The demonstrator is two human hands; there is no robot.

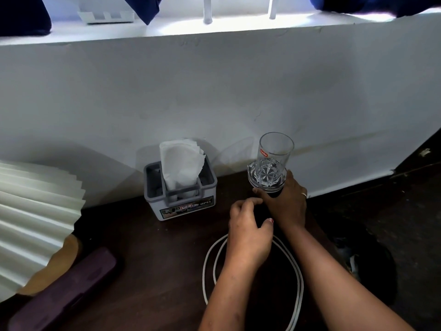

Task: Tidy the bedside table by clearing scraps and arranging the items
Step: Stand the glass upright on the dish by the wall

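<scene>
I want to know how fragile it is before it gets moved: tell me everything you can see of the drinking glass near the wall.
The drinking glass is clear and looks empty, with a plain smooth upper wall, a cut, faceted star pattern at its thick base, and a small red oval label reading "cello" on its side. It appears upright near the white wall, at the back of the dark wooden table. It seems to sit on a round clear coaster or dish. The right hand grips around the base; the left hand is close but apart.

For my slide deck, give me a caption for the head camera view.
Right hand holds a glass by the wall, left hand over a white cable.
</scene>
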